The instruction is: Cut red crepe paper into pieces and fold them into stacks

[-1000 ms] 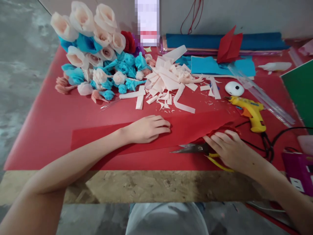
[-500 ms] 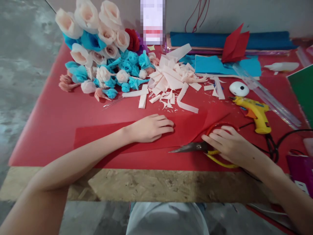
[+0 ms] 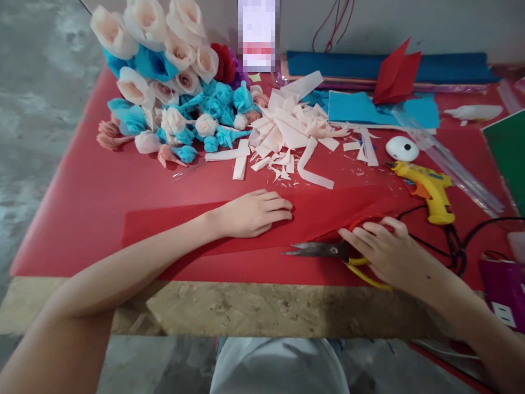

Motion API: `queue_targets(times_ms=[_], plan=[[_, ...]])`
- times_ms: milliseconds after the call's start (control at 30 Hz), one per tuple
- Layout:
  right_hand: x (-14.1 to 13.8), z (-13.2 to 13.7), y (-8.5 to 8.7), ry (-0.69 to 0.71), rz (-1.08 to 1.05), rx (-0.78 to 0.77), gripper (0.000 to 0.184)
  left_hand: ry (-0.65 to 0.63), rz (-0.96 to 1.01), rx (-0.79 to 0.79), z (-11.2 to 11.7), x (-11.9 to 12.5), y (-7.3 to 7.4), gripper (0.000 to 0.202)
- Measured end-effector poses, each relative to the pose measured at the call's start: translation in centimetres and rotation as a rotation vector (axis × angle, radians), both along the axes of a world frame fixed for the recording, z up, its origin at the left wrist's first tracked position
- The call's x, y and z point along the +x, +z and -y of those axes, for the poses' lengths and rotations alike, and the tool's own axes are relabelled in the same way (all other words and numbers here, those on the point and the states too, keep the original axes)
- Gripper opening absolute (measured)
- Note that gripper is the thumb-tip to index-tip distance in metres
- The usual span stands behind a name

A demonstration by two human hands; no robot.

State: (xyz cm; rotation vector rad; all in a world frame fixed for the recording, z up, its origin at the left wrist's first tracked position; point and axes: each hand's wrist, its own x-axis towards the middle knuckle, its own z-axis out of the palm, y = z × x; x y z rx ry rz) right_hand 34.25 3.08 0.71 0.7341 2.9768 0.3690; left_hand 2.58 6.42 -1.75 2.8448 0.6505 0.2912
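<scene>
A long strip of thin red paper (image 3: pixel 315 210) lies across the red table cover. My left hand (image 3: pixel 258 213) rests palm down on it, fingers loosely stretched and holding nothing. At the strip's right end, my right hand (image 3: pixel 383 243) is closed around the handles of a pair of scissors (image 3: pixel 318 249); a yellow handle loop shows below it. The dark blades point left along the strip's near edge, slightly parted. Part of the handles and the paper's corner are hidden under my right fingers.
Paper flowers (image 3: pixel 176 117) crowd the back left, beside a heap of pale paper scraps (image 3: pixel 287 128). Blue folded paper (image 3: pixel 356 109) is at the back. A yellow glue gun (image 3: pixel 435 191) with a black cable and a white rounded case (image 3: pixel 402 148) lie right.
The raised right end of the red paper now lies flatter, spread further right. My right hand has shifted slightly right, and the scissor blades have parted a little. My left hand stays put.
</scene>
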Motion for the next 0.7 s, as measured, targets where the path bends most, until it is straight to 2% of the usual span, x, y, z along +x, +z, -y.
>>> queue_targets(times_ms=[367, 700], plan=[[-1.7, -0.4, -0.2, 0.006, -0.003, 0.016, 0.039, 0.011, 0.003, 0.016, 0.1, 0.0, 0.0, 0.032], [-2.5, -1.1, -0.6, 0.02, -0.022, -0.008, 0.044, 0.007, 0.008, 0.01, 0.1, 0.0, 0.0, 0.031]])
